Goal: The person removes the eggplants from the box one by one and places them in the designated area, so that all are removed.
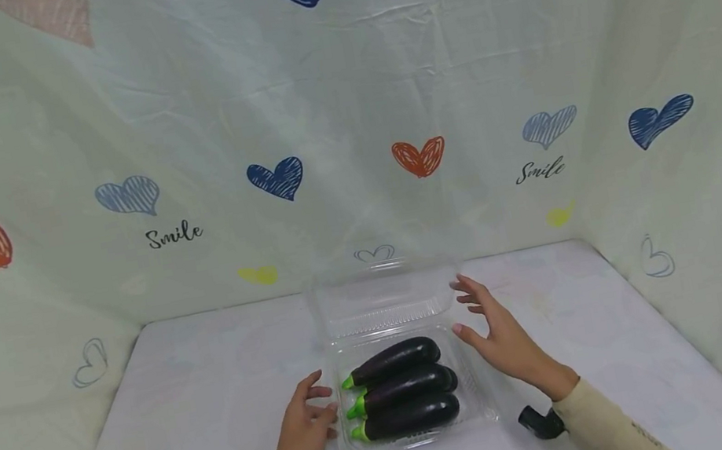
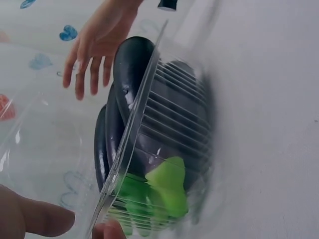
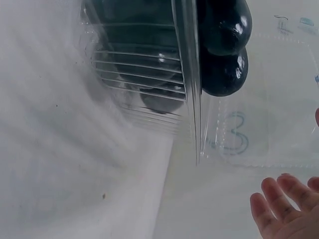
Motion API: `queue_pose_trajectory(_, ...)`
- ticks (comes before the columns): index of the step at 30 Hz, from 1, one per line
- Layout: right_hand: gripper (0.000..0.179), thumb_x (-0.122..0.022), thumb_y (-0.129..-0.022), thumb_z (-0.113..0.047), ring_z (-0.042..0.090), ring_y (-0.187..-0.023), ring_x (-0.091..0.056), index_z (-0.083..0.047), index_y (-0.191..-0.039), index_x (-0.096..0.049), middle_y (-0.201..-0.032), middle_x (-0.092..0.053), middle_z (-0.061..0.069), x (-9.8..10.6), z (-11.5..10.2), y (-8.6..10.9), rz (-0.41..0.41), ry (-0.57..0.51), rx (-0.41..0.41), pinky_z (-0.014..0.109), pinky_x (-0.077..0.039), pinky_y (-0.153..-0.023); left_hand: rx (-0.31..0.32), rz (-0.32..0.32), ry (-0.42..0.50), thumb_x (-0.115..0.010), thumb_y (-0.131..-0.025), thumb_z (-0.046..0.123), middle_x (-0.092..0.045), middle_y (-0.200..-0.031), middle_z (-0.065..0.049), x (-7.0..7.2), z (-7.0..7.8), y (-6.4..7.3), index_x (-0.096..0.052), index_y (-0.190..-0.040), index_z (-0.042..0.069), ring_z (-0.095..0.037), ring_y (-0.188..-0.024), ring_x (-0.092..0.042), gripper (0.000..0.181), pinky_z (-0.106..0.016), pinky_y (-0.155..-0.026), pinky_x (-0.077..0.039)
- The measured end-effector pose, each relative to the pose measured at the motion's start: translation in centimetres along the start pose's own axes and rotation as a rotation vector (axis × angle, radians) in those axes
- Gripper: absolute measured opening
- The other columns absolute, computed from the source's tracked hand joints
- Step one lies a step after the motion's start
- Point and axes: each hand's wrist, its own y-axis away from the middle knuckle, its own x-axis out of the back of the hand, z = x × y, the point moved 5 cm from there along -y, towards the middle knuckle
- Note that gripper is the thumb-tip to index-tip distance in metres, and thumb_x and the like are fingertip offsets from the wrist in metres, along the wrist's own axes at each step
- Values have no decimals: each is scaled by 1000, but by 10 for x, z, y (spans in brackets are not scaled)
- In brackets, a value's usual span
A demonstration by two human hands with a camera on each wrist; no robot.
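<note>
A clear plastic clamshell box (image 1: 479,396) stands on the table with its ribbed lid (image 1: 380,297) swung up at the back. Several dark purple eggplants (image 1: 410,416) with green stem ends lie side by side in the base, stems to the left. My left hand (image 1: 303,434) is at the box's left edge, fingers loosely bent; in the left wrist view its thumb (image 2: 47,217) stands apart from the rim. Beside the lid's right edge my right hand (image 1: 505,340) is raised with fingers spread, holding nothing.
A black bent object (image 1: 541,422) is beside the right sleeve (image 1: 610,426). The white table (image 1: 185,414) ends at a cloth backdrop (image 1: 340,101) printed with hearts, which also hangs along both sides.
</note>
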Motion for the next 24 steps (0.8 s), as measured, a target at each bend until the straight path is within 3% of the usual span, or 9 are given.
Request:
queue_pose_trajectory(5,75,-71,-98,-6,46,-130,-59,5,-160,-30,-153,-51,26,1,3,-3,-23,-29,3,64,-52,-105,26,-16,52,-61,-96,-8,-59,-123,-25,0,-5,-3,-39,-151,-13,-19,-84,-64,60,-32,-65,-61)
queue_pose_trajectory(12,74,-70,-99,-7,47,-132,-58,5,-160,-29,-153,-51,27,-2,9,-5,-75,-56,-14,64,-51,-106,60,-31,36,-61,-94,-10,-60,-120,-21,-1,-7,-4,-42,-151,-12,-18,-82,-63,60,-32,-64,-61)
queue_pose_trajectory(24,72,-67,-103,-15,48,-136,-54,2,-162,-29,-158,-46,27,-6,23,-8,-159,-85,-121,65,-48,-110,123,-56,61,-63,-92,-12,-59,-120,-19,-1,-12,3,-41,-152,-10,-18,-80,-61,63,-32,-61,-59)
